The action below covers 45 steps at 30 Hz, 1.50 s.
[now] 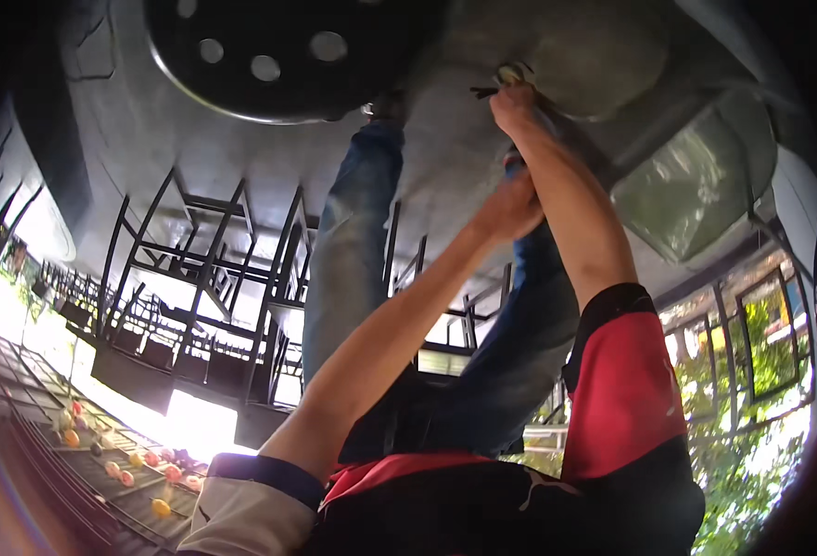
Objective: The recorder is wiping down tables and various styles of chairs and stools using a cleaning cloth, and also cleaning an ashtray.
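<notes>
My right hand (514,108) is low over the grey floor (450,139), its fingers closed on a small yellowish and dark item (510,74) that I cannot identify. A dark, thin piece sticks out on its left side. Nearer my body, my left hand (514,205) is beside the lower blue jeans leg (540,257). It is blurred, and my right forearm partly covers its fingers, so whether it grips anything cannot be told. The other jeans leg (356,208) stands to the left, its foot in shadow.
A round black object with pale round spots (266,68) lies at the top left. Clear, shiny plastic sheeting or a bag (686,181) is at the right. Black metal furniture frames (220,257) stand behind the legs, seen upside down. Foliage (749,445) shows at the lower right.
</notes>
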Tool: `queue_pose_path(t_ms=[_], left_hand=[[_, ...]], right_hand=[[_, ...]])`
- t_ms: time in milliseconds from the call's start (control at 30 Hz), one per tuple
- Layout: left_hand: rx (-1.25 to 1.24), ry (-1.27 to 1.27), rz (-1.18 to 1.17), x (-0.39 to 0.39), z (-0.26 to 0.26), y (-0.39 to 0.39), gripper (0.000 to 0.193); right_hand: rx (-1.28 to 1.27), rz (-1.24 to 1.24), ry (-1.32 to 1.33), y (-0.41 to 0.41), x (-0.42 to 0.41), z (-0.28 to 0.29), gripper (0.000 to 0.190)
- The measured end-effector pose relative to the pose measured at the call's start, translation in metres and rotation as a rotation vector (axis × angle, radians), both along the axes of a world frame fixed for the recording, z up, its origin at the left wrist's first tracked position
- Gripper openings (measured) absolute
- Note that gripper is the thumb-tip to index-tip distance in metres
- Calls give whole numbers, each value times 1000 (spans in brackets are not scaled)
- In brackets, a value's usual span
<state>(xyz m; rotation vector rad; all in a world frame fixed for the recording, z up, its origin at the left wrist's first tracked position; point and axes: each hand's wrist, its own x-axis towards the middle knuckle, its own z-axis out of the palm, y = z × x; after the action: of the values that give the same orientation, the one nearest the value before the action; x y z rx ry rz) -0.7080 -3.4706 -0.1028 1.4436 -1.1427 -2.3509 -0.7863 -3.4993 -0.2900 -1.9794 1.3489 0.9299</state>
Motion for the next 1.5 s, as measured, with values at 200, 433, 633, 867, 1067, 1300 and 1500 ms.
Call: queue_pose_path(t_ms=[200,433,633,867,1067,1300,1500], left_hand=[[-13,-190,-315,10,21,-2,41],[-164,-85,-308,-15,23,22,43],[-191,-237,-494,-3,-12,18,46],[-13,-4,-551,58,-9,8,33],[141,-318,-119,-33,48,-49,72],[78,-563,9,-86,38,-55,82],[33,-581,6,-56,49,-44,80]], right_hand=[[73,244,-91,-13,-9,158,26],[-71,380,-50,-15,-27,187,26],[-46,60,-64,5,-8,98,23],[52,-912,-538,114,-50,120,17],[72,-2832,-1020,188,-139,139,27],[-334,-3413,-1577,157,-194,199,34],[-573,-3443,-1869,175,-270,235,33]])
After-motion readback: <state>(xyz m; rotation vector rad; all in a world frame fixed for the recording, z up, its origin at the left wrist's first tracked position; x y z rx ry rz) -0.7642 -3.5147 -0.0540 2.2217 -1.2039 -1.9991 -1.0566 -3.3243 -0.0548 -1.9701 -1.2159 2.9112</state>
